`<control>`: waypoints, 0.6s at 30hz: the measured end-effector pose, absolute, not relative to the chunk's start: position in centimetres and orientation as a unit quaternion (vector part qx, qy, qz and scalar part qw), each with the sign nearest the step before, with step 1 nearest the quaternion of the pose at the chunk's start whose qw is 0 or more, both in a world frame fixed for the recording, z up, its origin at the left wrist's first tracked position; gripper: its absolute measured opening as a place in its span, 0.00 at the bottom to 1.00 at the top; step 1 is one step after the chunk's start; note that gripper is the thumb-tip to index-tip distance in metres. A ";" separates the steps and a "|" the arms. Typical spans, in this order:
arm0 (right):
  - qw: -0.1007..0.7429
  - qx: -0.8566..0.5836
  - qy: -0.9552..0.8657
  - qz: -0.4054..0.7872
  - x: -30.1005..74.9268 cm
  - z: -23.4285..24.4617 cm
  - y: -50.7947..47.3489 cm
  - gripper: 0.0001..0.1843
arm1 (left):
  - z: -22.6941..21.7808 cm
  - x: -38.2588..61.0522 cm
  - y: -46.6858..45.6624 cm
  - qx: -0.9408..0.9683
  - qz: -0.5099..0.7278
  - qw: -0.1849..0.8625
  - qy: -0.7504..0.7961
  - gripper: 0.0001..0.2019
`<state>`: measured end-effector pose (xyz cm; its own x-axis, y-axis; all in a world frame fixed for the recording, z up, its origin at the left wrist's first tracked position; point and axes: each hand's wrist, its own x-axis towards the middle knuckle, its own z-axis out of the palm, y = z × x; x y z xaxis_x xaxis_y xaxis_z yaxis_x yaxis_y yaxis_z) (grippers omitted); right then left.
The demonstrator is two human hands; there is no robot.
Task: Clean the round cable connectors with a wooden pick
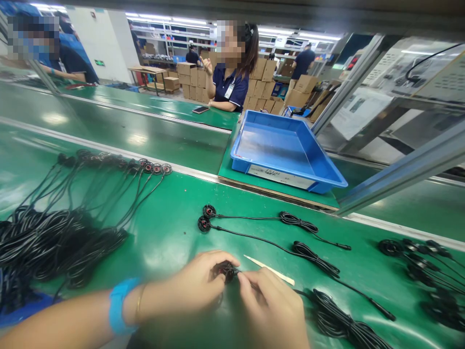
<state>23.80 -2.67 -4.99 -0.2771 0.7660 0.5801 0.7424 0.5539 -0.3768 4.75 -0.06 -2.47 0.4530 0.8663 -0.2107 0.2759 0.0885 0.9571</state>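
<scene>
My left hand and my right hand meet at the near edge of the green bench, both pinched round one small black round part with a red spot. Its black cable trails off to the right in a coiled bundle. A thin pale stick lies on the bench just beyond my right fingers. Two more round parts with bundled cables lie a little further away. I wear a blue wristband on my left wrist.
A big heap of black cables with a row of round heads fills the left of the bench; more lie at the right. A blue tray sits beyond. Across the conveyor a person sits, with a phone beside them. A metal frame slants at right.
</scene>
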 end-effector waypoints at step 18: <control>0.267 -0.348 -0.881 -0.176 24.1 -5.1 -2.7 0.08 | -3.0 4.6 0.3 0.582 0.270 0.611 0.463 0.18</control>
